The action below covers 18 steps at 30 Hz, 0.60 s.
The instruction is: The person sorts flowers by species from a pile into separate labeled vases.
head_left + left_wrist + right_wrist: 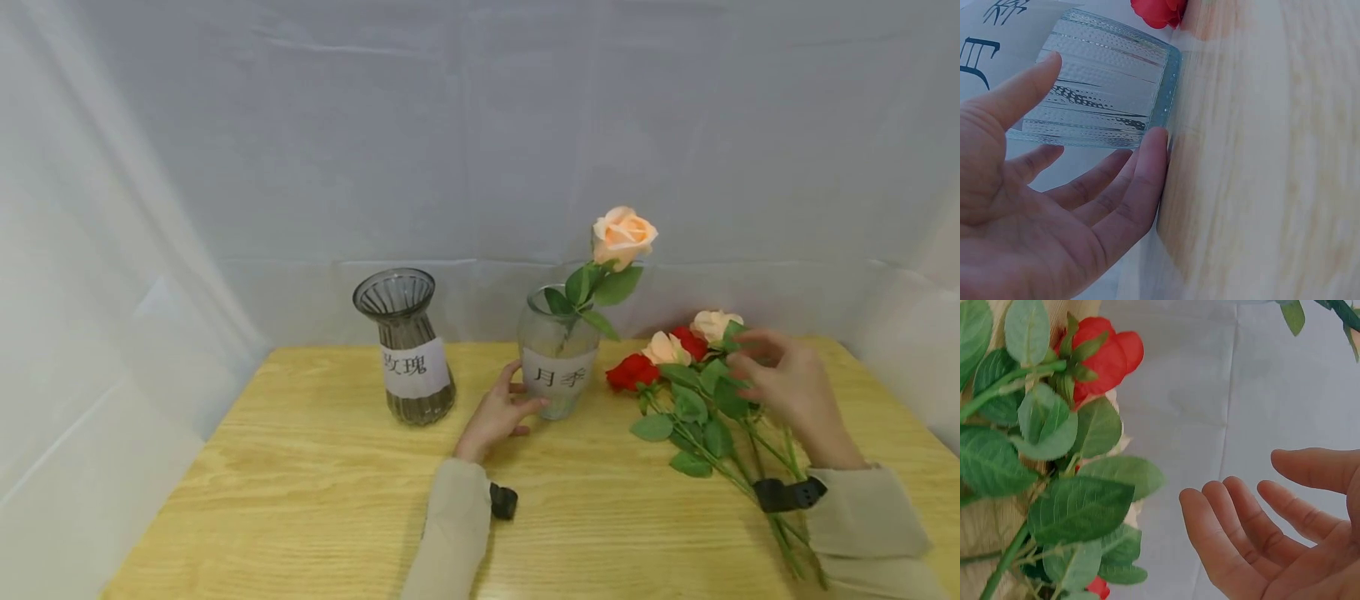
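Beige sleeves point(450, 533) cross a wooden table point(315, 500). Left hand point(498, 414), thumb and fingers apart, brackets a clear vase point(558, 340) holding one peach rose point(624, 237); right hand point(791, 387), fingers parted, hovers near loose roses point(690, 406).

A yellow wood-grain table point(300, 517) carries 1 grey ribbed vase point(414, 367), upright; 1 clear vase point(558, 367) stands near its right; farther right lie red and peach roses point(692, 404).
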{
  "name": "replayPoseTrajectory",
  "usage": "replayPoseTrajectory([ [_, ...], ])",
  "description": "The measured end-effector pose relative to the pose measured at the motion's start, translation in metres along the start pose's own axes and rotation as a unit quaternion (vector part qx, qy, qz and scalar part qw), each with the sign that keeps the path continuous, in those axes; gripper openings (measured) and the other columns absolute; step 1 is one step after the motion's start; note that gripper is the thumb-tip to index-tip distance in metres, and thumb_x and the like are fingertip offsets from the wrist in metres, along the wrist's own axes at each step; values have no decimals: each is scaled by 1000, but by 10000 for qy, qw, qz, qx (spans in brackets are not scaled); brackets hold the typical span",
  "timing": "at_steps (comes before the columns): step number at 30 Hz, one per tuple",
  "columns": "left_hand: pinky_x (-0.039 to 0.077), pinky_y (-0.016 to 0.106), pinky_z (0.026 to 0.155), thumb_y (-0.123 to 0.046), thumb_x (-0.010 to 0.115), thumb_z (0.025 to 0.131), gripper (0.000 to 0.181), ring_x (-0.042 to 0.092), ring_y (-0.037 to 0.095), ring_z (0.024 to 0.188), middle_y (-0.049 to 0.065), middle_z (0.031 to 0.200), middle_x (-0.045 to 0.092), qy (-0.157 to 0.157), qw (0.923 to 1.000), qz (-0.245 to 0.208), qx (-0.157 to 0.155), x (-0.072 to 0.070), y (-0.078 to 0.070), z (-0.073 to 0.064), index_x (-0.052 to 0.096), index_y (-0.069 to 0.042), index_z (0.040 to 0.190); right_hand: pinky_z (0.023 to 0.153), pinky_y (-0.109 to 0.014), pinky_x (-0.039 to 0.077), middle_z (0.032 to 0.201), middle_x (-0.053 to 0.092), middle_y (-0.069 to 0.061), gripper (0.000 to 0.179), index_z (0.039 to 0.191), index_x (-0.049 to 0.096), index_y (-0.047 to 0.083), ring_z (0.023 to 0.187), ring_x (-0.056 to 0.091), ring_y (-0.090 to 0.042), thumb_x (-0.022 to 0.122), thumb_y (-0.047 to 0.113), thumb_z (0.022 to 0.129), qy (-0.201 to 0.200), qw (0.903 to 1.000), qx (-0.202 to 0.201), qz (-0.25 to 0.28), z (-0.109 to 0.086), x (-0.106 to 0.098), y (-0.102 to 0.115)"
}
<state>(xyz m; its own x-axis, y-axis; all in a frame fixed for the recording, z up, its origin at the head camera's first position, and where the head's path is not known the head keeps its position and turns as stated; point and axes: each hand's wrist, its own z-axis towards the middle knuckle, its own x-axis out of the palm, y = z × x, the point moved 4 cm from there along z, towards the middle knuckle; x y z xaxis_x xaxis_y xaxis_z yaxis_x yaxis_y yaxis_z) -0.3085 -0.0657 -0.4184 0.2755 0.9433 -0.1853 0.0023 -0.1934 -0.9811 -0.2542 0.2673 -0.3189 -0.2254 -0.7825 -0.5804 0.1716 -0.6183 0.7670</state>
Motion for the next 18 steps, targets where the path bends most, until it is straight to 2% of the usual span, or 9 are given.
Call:
replayPoseTrajectory([
  [7,61,47,82,-18,71,96,78,56,41,124,27,144,46,33,10000,-2,-19,0,-1,0,27,-13,160,59,-22,59,116,59,-39,40,134,49,-18,70,60,7,55,9,104,91,9998,67,-180,-5,-12,-11],
  [18,61,47,81,-17,71,96,78,56,41,124,27,144,46,29,10000,-29,-40,-1,-1,0,27,-14,160,58,-26,60,115,56,-41,39,133,47,-19,70,58,9,54,7,104,180,9993,217,-255,-11,-26,-31],
])
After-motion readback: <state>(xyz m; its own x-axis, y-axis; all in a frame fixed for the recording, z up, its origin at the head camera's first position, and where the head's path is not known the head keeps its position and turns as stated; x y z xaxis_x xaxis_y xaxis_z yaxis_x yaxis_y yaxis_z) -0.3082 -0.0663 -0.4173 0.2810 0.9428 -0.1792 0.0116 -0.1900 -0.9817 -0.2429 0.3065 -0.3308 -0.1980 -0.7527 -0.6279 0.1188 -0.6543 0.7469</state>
